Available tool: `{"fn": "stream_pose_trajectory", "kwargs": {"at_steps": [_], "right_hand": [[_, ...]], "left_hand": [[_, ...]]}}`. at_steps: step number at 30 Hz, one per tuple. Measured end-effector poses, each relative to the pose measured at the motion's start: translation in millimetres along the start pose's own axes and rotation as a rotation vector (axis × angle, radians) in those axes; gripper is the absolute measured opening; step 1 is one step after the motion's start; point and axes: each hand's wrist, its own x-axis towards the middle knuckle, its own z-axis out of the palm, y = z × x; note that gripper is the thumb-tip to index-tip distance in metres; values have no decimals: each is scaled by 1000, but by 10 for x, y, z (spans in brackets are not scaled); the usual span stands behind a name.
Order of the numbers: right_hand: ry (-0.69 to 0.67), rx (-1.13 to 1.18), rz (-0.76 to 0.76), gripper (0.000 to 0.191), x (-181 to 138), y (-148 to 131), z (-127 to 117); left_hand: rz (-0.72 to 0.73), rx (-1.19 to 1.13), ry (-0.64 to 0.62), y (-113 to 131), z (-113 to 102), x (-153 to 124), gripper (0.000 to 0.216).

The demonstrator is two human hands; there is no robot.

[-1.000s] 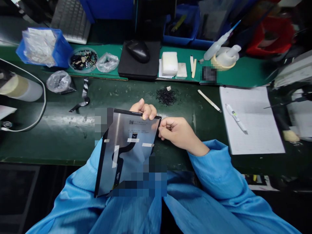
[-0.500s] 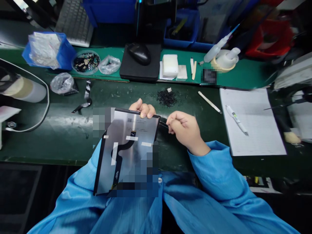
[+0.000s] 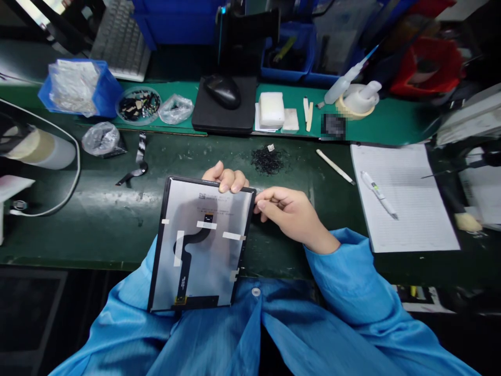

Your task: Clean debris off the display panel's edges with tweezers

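While left hand point(image 3: 227, 179) clasps display panel point(image 3: 217, 263), right hand point(image 3: 287, 211) — pinched — at its corner

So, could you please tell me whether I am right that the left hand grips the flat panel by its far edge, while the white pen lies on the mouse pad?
The white pen's place is wrong: the head view shows it on the lined paper. The left hand does grip the flat panel by its far edge.

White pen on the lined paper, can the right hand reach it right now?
Probably yes. The white pen lies uncovered on the lined paper, with nothing visible blocking the right hand; the pale stick sits off the direct line. The hand must first leave the edge of the panel.
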Motion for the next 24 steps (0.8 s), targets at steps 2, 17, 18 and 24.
{"fn": "stream_pose_trajectory", "kwargs": {"at_steps": [2,17,18,24], "right_hand": [[-54,-14,4,12,-27,13,21],[16,-211,48,21,-24,113,129],[24,-209,46,21,-23,103,135],[-56,-160,33,20,-8,52,82]], "left_hand": [[-8,8,-9,3,-33,17,73],[-14,142,4,-88,7,-55,63],[6,127,10,-92,13,-56,63],[28,110,77,-73,58,-41,67]]}}
